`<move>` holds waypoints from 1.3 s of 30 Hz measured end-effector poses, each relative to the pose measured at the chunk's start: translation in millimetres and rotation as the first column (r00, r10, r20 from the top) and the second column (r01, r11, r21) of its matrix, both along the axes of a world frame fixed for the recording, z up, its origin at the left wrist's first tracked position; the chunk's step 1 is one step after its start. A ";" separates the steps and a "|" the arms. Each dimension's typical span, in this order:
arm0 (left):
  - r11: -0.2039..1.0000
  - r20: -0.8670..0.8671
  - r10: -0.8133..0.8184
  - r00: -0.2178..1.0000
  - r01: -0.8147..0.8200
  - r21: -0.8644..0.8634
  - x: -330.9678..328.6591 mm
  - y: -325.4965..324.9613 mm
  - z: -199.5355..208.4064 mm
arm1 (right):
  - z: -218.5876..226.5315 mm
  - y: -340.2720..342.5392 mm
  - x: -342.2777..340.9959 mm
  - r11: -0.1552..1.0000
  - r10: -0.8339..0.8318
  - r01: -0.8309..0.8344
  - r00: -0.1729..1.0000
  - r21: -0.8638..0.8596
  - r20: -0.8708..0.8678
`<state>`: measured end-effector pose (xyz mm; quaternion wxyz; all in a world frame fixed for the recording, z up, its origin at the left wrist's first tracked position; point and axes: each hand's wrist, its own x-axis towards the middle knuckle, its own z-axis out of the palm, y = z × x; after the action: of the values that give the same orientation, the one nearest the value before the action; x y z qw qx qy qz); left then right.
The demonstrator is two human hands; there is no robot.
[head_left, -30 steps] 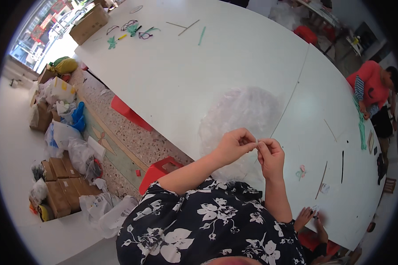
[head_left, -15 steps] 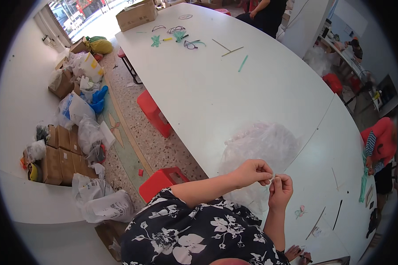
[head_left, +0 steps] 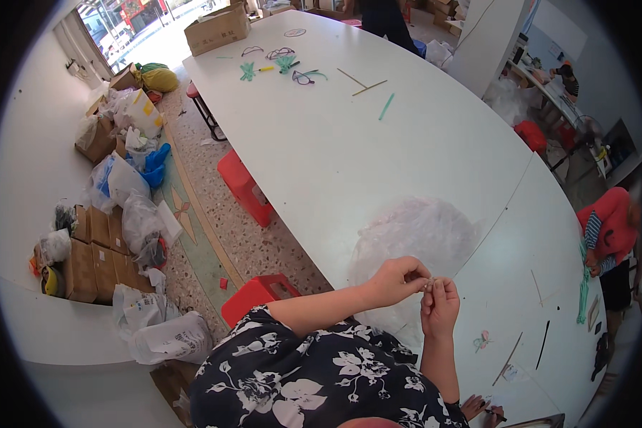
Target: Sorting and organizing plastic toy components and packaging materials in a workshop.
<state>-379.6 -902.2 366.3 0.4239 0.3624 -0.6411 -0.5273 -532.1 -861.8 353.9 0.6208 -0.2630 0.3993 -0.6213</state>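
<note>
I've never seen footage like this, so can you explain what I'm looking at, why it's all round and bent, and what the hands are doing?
The camera sits on a person's head and looks down, and its wide lens bends straight edges. The two arms rising from the bottom are that person's own. The left hand and right hand meet fingertip to fingertip, pinching something too small to make out. Just beyond them a heap of clear plastic bags lies on the long white table. Farther up the table lie green bits and thin sticks. Red stools stand on the floor at left. Another person in red works at the right.
</note>
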 end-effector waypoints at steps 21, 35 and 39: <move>0.815 -0.318 -0.036 0.947 0.212 0.539 10.1 8.6 4.8 | -11.7 9.0 -13.2 0.978 0.049 -0.100 0.965 -0.185 -0.258; 0.878 -0.144 0.218 0.965 -0.130 0.461 -5.3 14.7 -1.3 | -8.6 17.5 -10.7 0.985 0.146 -0.151 0.988 0.085 0.057; 0.973 0.077 0.201 0.976 -0.190 -0.134 -8.3 30.8 -9.7 | -12.9 17.3 -14.4 0.947 0.183 -0.251 0.934 0.201 0.306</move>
<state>-387.8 -871.4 356.6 0.4665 0.4197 -0.6527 -0.4245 -546.4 -844.5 341.0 0.7636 -0.1384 0.3457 -0.5275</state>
